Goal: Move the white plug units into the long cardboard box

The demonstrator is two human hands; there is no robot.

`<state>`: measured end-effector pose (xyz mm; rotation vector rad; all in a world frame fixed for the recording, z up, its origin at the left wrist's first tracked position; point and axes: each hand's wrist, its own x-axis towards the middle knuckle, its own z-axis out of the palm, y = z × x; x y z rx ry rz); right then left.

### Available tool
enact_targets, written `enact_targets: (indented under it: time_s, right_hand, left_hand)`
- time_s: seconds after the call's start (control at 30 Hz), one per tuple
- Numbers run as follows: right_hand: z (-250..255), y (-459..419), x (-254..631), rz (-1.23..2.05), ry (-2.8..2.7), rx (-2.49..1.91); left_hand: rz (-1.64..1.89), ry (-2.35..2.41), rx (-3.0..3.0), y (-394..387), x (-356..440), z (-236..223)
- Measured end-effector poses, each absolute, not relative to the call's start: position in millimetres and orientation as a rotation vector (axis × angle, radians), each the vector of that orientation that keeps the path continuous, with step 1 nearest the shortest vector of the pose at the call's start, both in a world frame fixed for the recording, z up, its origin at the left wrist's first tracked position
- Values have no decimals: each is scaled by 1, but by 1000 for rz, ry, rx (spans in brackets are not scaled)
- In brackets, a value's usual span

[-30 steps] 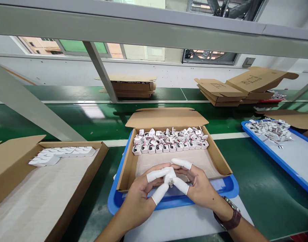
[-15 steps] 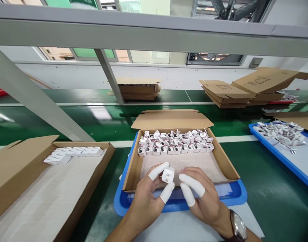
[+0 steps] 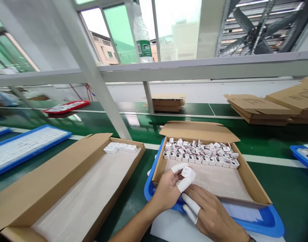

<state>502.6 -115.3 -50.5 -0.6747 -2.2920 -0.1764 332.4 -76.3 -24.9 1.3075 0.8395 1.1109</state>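
My left hand (image 3: 170,188), with white finger cots on thumb and index finger, pinches a small white charger plug (image 3: 188,173) over the near part of an open cardboard box (image 3: 252,183). Just below and right of it is my right hand (image 3: 209,211), fingers stretched out and nothing visible in them; its fingertips come close to my left thumb, and I cannot tell if they touch. At the far end of that box stand rows of open white charger housings (image 3: 198,159) with wires and small parts sticking out. The box sits on a blue tray (image 3: 272,218).
Left of it lies a second cardboard box (image 3: 141,158), holding several closed white chargers (image 3: 121,147) at its far end. Blue trays (image 3: 30,143) and a red tray (image 3: 66,107) stand farther left. A slanted metal post (image 3: 103,90) rises behind the boxes. Flattened cartons (image 3: 260,107) lie back right.
My view has turned left and up, bringing more trays and a bottle into sight. The charger plug, still in my left hand, is turned differently. My right hand has moved below my left.
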Motion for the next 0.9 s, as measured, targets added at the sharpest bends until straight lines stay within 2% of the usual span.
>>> enact_targets:
  time_s: [0.2, 0.37, 0.47, 0.57, 0.7, 0.9]
  right_hand:
    - [-77, -116, 516, -81, -2366, -698]
    - [-95, -115, 523, -65, -2425, -753]
    - [-97, -114, 522, -77, -2414, -755]
    - [-92, -112, 519, -131, -2385, -709]
    - [-80, -109, 517, -215, -2328, -626]
    - [-80, -99, 521, -34, -2296, -685]
  left_hand:
    - [1163, 983, 1556, -90, 283, 1]
    - [1267, 1579, 1812, -64, 201, 41]
    - [947, 1947, 1958, -33, 154, 52]
    - [781, 2028, 1986, -4, 127, 36]
    - [597, 2073, 2037, 22, 126, -7]
    - [498, 2070, 2121, 48, 130, -49]
